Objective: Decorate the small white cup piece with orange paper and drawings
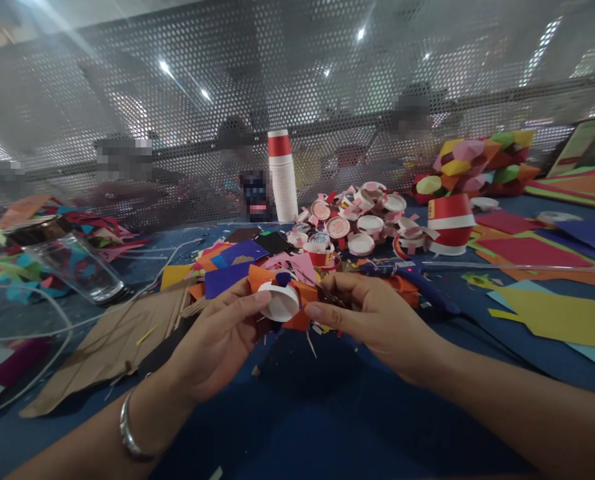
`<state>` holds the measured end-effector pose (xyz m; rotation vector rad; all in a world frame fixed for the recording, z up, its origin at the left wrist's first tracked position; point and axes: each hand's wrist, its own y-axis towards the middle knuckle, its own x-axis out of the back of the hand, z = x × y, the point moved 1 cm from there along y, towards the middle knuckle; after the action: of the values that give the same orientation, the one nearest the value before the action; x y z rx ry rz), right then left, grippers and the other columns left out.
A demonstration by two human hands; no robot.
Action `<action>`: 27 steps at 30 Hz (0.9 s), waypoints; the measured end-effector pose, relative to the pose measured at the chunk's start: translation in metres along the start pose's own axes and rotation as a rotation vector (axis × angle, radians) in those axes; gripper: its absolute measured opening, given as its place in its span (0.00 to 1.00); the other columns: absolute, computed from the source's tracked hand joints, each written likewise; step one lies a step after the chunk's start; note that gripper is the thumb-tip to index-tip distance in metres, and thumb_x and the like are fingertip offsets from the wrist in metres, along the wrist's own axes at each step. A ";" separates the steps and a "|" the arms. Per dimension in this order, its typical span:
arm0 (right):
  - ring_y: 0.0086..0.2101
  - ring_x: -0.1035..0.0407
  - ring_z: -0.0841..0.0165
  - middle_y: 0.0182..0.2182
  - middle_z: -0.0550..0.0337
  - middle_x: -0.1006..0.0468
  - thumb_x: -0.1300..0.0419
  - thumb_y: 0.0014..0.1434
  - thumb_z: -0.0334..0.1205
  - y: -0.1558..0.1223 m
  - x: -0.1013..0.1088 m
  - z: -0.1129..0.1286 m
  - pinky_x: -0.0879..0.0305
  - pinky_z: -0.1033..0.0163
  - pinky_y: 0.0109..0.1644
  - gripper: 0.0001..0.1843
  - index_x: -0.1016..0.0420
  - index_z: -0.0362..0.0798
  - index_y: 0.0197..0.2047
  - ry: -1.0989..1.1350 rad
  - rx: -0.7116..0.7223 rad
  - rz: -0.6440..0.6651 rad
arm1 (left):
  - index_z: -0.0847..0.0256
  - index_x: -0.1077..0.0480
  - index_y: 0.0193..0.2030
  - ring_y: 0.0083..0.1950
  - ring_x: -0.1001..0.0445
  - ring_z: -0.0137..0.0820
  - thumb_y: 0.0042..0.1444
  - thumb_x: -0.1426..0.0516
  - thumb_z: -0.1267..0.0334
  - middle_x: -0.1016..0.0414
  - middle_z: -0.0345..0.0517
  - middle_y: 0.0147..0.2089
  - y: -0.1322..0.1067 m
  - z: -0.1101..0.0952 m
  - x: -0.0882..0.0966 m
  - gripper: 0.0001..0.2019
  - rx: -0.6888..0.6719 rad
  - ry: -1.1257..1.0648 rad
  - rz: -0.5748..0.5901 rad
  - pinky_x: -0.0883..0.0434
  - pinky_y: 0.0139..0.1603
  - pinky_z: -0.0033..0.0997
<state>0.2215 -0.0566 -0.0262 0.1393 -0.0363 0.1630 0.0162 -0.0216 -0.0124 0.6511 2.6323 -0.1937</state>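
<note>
My left hand [217, 337] and my right hand [372, 317] meet over the middle of the blue table [307, 413], both closed on one small paper craft piece [285, 301]. It has a white round cup-bottom disc facing me and orange paper wrapped round it. My left thumb and fingers pinch the disc's left edge. My right fingers grip the orange paper on its right side. A silver bracelet [127, 430] is on my left wrist.
Behind the hands lie coloured paper scraps [237, 263] and a heap of cut cup bottoms [357, 223]. A stack of red-and-white paper cups [282, 177] stands at the mesh screen. A glass tumbler [80, 270] lies at left; paper sheets [552, 313] at right.
</note>
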 end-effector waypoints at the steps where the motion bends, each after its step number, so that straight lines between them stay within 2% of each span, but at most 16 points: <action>1: 0.29 0.42 0.73 0.30 0.65 0.33 0.28 0.56 0.57 0.000 0.000 0.000 0.45 0.65 0.30 0.22 0.27 0.48 0.37 0.020 -0.020 -0.007 | 0.57 0.18 0.40 0.40 0.18 0.28 0.56 0.30 0.63 0.14 0.40 0.39 0.000 0.000 -0.001 0.06 -0.022 0.004 0.012 0.20 0.43 0.23; 4: 0.27 0.44 0.73 0.28 0.65 0.34 0.27 0.53 0.57 0.000 0.000 0.001 0.50 0.66 0.26 0.23 0.29 0.48 0.33 0.096 -0.074 -0.027 | 0.57 0.17 0.43 0.44 0.18 0.30 0.59 0.31 0.62 0.14 0.42 0.43 0.000 0.001 -0.001 0.06 -0.061 0.035 0.024 0.21 0.47 0.25; 8: 0.29 0.38 0.72 0.30 0.63 0.29 0.26 0.53 0.53 0.001 0.003 -0.002 0.43 0.65 0.29 0.22 0.31 0.49 0.30 0.125 -0.052 -0.046 | 0.57 0.16 0.43 0.45 0.18 0.32 0.58 0.31 0.60 0.13 0.43 0.45 0.001 0.001 0.002 0.08 -0.032 0.050 -0.008 0.22 0.47 0.27; 12: 0.32 0.34 0.70 0.32 0.62 0.27 0.28 0.56 0.51 0.002 0.005 -0.005 0.36 0.62 0.36 0.18 0.29 0.49 0.32 0.045 0.011 -0.044 | 0.59 0.16 0.41 0.41 0.19 0.32 0.55 0.29 0.58 0.14 0.44 0.42 0.003 0.001 0.005 0.09 0.003 0.060 -0.063 0.22 0.41 0.27; 18: 0.32 0.36 0.70 0.29 0.64 0.29 0.33 0.60 0.42 0.005 0.005 -0.005 0.38 0.62 0.37 0.09 0.27 0.49 0.33 -0.075 0.114 -0.035 | 0.59 0.16 0.41 0.41 0.20 0.32 0.55 0.30 0.58 0.15 0.45 0.42 0.003 0.000 0.007 0.09 0.021 0.029 -0.038 0.20 0.40 0.28; 21: 0.31 0.39 0.70 0.28 0.66 0.32 0.32 0.59 0.41 0.007 0.005 -0.004 0.41 0.62 0.36 0.10 0.28 0.49 0.32 -0.103 0.106 -0.019 | 0.60 0.16 0.40 0.40 0.20 0.34 0.54 0.29 0.57 0.15 0.47 0.42 0.002 0.000 0.007 0.10 0.048 0.032 -0.039 0.18 0.39 0.30; 24: 0.29 0.41 0.71 0.27 0.67 0.33 0.31 0.59 0.45 0.008 0.004 -0.003 0.43 0.62 0.34 0.14 0.30 0.49 0.31 -0.089 0.105 -0.005 | 0.61 0.16 0.40 0.39 0.20 0.34 0.50 0.27 0.55 0.16 0.48 0.41 0.001 0.000 0.006 0.14 0.080 0.035 -0.094 0.18 0.36 0.30; 27: 0.27 0.44 0.72 0.25 0.68 0.35 0.29 0.57 0.47 0.008 0.003 -0.002 0.45 0.63 0.32 0.18 0.32 0.49 0.28 -0.062 0.103 -0.017 | 0.61 0.16 0.41 0.39 0.20 0.35 0.49 0.26 0.54 0.15 0.49 0.43 0.001 0.000 0.005 0.16 0.089 0.040 -0.100 0.17 0.35 0.30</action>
<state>0.2232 -0.0478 -0.0267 0.2476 -0.0887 0.1439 0.0131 -0.0188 -0.0143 0.5572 2.7098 -0.3323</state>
